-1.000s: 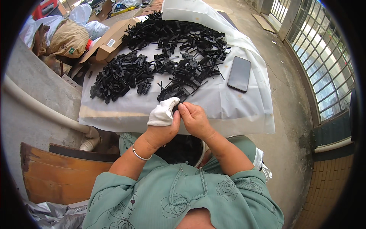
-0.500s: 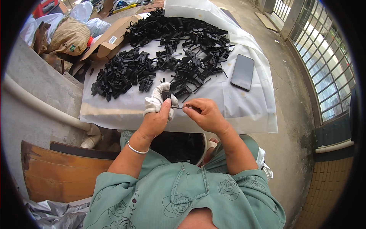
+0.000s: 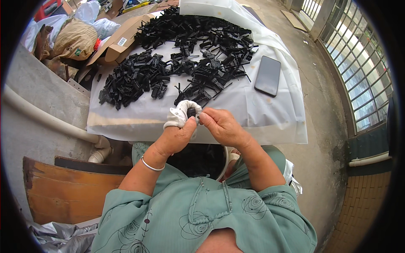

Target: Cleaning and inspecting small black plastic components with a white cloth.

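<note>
My left hand (image 3: 180, 130), partly wrapped in a white glove or cloth (image 3: 176, 116), is closed around a small black plastic part (image 3: 191, 112) above the near edge of the table. Right beside it, my right hand (image 3: 223, 126) is pinched against that part, its fingertips on something small and dark that I cannot make out. Beyond my hands, a pile of similar black plastic parts (image 3: 206, 71) with thin stems spreads over the white sheet (image 3: 249, 114). A separate heap of black parts (image 3: 133, 78) lies at the left.
A black phone (image 3: 268, 76) lies on the sheet at the right. Under the table edge, between my legs, stands a round bucket (image 3: 223, 162) with dark contents. A cardboard box (image 3: 120, 42) and stuffed bags (image 3: 76, 40) are at the far left. A pipe (image 3: 46, 114) runs along the left wall.
My right hand has moved left, up against the left hand. The black part has tilted and is now more hidden by the white covering and my fingers.
</note>
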A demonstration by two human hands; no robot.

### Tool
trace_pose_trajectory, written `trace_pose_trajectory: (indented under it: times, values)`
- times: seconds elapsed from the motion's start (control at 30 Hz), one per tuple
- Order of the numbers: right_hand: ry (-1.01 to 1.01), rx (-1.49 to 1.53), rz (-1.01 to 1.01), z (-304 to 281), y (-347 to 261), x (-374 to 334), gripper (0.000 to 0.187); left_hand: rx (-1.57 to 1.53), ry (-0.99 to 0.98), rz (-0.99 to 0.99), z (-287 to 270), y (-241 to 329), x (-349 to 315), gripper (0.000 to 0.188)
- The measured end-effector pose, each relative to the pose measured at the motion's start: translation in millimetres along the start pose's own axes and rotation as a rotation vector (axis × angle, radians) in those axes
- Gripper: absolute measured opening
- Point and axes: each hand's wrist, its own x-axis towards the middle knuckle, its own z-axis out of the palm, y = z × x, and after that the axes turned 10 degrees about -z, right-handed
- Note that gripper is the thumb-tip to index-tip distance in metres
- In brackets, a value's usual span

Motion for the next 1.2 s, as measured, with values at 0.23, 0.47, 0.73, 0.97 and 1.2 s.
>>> trace_pose_trajectory:
  times: [0.23,0.47,0.73,0.97,1.2]
  values:
    - [0.125,-0.091,0.006,28.0,2.9,-1.5,0.020,0.606,0.227,0.320,2.7,-6.9,-4.9,0.021]
    - [0.191,-0.118,-0.094,45.6,10.5,5.1,0.021,0.587,0.263,0.317,-11.1,-9.7,-8.8,0.023]
    - [0.103,-0.796,-0.052,19.5,27.8,6.6,0.024,1.417,0.893,0.578,-67.7,45.3,15.0,0.056]
    - [0.070,-0.866,-0.151,28.1,26.0,4.3,0.018,0.951,0.399,0.515,-20.7,2.9,14.4,0.021]
    - [0.096,-0.943,-0.276,24.7,32.5,-1.4,0.007,1.090,0.351,0.484,-18.6,-3.5,58.4,0.027]
